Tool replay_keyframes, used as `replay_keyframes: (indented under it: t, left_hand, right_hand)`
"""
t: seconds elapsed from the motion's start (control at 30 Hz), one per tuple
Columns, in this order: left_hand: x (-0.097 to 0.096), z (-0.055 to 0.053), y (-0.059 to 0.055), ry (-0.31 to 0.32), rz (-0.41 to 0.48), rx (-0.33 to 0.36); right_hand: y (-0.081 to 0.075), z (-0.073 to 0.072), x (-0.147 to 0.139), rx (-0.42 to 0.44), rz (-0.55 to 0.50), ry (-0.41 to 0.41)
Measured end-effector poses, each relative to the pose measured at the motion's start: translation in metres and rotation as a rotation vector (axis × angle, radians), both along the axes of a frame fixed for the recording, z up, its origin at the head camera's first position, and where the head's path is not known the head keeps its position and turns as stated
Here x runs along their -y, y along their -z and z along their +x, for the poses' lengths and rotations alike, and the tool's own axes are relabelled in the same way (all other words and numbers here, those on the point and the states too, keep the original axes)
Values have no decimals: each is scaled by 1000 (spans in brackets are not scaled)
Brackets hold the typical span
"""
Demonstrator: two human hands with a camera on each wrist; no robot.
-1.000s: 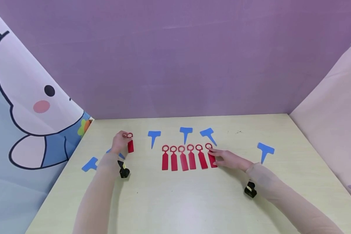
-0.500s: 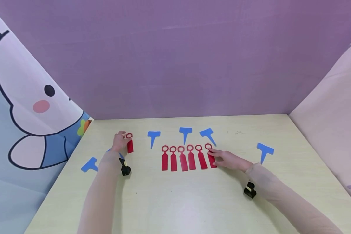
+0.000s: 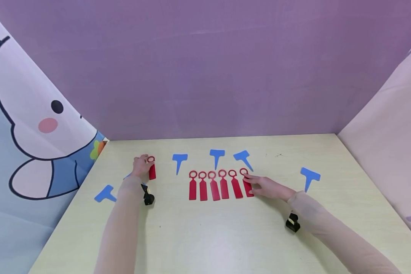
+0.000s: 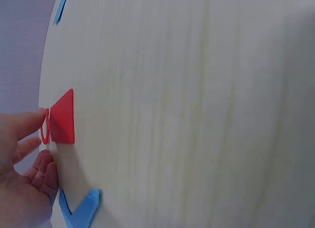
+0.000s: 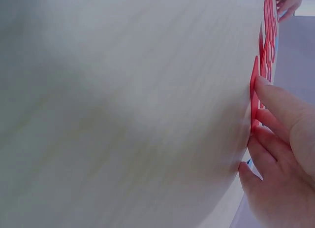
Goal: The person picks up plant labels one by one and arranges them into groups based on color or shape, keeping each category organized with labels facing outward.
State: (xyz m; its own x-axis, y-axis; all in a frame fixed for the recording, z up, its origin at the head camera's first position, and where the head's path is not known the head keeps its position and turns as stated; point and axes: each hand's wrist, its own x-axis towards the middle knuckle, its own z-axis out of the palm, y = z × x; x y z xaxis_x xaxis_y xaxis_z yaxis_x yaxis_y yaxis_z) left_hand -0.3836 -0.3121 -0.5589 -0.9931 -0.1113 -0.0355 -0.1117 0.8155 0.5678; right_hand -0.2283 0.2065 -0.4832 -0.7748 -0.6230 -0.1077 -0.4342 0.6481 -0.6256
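Observation:
My left hand (image 3: pixel 142 165) pinches a red tag (image 3: pixel 152 172) near its ring end, at the left of the table. In the left wrist view, the thumb and a finger meet at the ring of this red tag (image 4: pixel 63 120), which is tilted up from the tabletop. Several red ring-topped tags (image 3: pixel 214 189) lie side by side in a row at the middle. At the row's right end, my right hand (image 3: pixel 268 187) holds the last red tag (image 5: pixel 254 92) between thumb and fingers. A blue T-shaped plant label (image 4: pixel 81 211) is partly hidden under my left hand.
Blue T-shaped labels lie behind the row: one at left (image 3: pixel 180 159), a middle label (image 3: pixel 217 154) and a slanted label (image 3: pixel 242 156). Another blue label (image 3: pixel 310 176) lies at right, and one more label (image 3: pixel 105 194) at far left. A purple backdrop (image 3: pixel 219 76) rises behind the table.
My left forearm has shifted slightly to the right, and the left hand stays at the ring of its red tag. The right hand and the row look unchanged.

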Motion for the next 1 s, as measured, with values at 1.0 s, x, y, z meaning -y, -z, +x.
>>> replay_keyframes:
  t: [1.0]
  left_hand:
    - [-67,71,-82,-122,45,-37]
  right_hand:
    - [4,-1,0,7,-9,20]
